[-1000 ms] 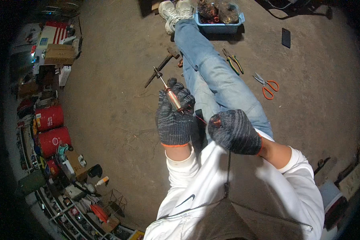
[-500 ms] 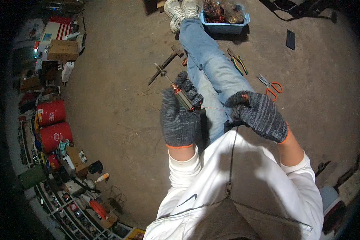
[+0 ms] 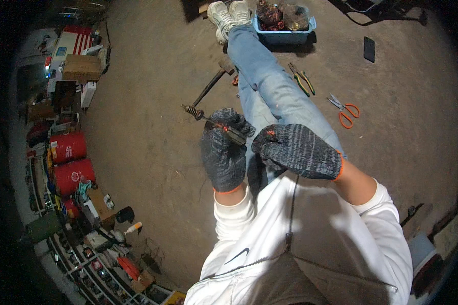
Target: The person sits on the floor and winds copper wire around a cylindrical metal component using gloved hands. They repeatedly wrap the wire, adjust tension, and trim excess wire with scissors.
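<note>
My left hand (image 3: pixel 224 150), in a dark grey knit glove with an orange cuff, is closed around a motor armature (image 3: pixel 234 135). Copper windings show at the armature's end, and its shaft points up and left to a coiled, worm-like tip (image 3: pixel 193 111). Just to the right, my gloved right hand (image 3: pixel 297 151) is closed, its fingertips close to the armature. A thin copper wire ran to these fingers a moment ago; now the glove hides what they hold. Beyond the shaft a hammer (image 3: pixel 212 87) lies on the floor.
Right of my outstretched legs lie pliers (image 3: pixel 301 80), orange-handled scissors (image 3: pixel 344 111) and a black phone (image 3: pixel 369 49). A blue bin (image 3: pixel 285 37) with copper scraps and plastic bags stands by my shoes. Red drums (image 3: pixel 74 175), boxes and shelving line the left side.
My right hand has moved left, up close to the armature. The armature has turned in my left hand, its shaft now pointing further left and lower.
</note>
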Available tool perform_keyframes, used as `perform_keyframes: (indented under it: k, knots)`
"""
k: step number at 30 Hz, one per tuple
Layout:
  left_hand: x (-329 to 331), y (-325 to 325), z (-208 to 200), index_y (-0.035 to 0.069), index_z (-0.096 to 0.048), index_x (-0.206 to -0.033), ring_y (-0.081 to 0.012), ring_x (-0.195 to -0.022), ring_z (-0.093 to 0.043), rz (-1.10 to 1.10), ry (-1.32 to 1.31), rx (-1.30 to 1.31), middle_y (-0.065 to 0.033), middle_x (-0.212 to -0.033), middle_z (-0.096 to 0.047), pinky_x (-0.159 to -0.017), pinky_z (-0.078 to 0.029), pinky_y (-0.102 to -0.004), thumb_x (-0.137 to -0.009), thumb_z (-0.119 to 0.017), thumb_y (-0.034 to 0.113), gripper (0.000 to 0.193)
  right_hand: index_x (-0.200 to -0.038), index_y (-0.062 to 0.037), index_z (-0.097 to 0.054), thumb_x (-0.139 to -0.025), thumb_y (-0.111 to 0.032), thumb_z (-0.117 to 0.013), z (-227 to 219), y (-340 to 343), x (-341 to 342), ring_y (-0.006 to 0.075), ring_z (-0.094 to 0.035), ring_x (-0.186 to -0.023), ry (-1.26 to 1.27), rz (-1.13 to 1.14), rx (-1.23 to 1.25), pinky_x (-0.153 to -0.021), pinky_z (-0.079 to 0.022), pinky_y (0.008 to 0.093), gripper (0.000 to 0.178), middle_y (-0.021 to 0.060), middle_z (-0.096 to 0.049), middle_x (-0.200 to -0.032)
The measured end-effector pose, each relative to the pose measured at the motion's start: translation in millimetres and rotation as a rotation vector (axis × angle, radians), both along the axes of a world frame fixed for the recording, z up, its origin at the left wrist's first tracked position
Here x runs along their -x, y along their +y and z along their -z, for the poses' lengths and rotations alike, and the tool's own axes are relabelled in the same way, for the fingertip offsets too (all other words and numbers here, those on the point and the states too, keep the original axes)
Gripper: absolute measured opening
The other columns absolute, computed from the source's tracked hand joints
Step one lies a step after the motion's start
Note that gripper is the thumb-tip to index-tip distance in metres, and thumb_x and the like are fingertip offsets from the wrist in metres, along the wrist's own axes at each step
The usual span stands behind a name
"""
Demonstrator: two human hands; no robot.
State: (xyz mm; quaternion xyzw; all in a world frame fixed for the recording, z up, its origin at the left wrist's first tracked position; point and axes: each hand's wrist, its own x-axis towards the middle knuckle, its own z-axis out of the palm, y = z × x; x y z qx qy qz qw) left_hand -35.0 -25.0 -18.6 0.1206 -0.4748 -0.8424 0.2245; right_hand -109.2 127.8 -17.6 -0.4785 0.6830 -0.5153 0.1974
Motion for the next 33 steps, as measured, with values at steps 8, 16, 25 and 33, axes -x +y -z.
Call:
perform_keyframes:
  k: [8,16,25,33]
  knots:
    - [10,11,11,0.004,-0.056,-0.099,-0.016,-0.067,-0.055,-0.269,-0.197,0.408,-0.0086,-0.087,-0.059,-0.052,-0.045,-0.0237,-0.093,-0.043,0.035,0.034,-0.082,-0.0061,-0.057,-0.077,-0.015,-0.052,-3,2,-5,0.0288,-0.057,-0.063,0.229,-0.071,0.114,-0.053,-0.045,0.0399,0.011,0.0135,-0.054,-0.073]
    - [6,6,7,0.003,-0.058,-0.09,-0.013,-0.068,-0.055,-0.065,-0.316,0.168,-0.0053,-0.078,-0.059,-0.06,-0.044,-0.0252,-0.094,-0.04,0.03,0.033,-0.084,-0.0075,-0.056,-0.073,-0.015,-0.056,3,-1,0,0.028,-0.059,-0.066,0.268,-0.076,0.251,-0.054,-0.047,0.0391,0.013,0.0113,-0.056,-0.077]
    - [4,8,5,0.003,-0.057,-0.093,-0.0138,-0.069,-0.057,-0.081,-0.26,0.163,-0.0047,-0.079,-0.059,-0.06,-0.046,-0.0253,-0.092,-0.045,0.024,0.024,-0.085,-0.0074,-0.059,-0.073,-0.018,-0.058,-18,2,-4,0.0272,-0.06,-0.062,0.305,0.053,-0.141,-0.051,-0.045,0.0408,0.016,0.0118,-0.058,-0.074]
    - [10,13,12,0.003,-0.055,-0.096,-0.0129,-0.073,-0.056,-0.338,-0.25,0.31,-0.0043,-0.085,-0.059,-0.061,-0.045,-0.0237,-0.089,-0.049,0.015,0.016,-0.083,-0.008,-0.061,-0.075,-0.02,-0.057,-28,-4,-6,0.0305,-0.059,-0.064,-0.065,0.234,-0.181,-0.054,-0.046,0.04,0.015,0.015,-0.059,-0.069]
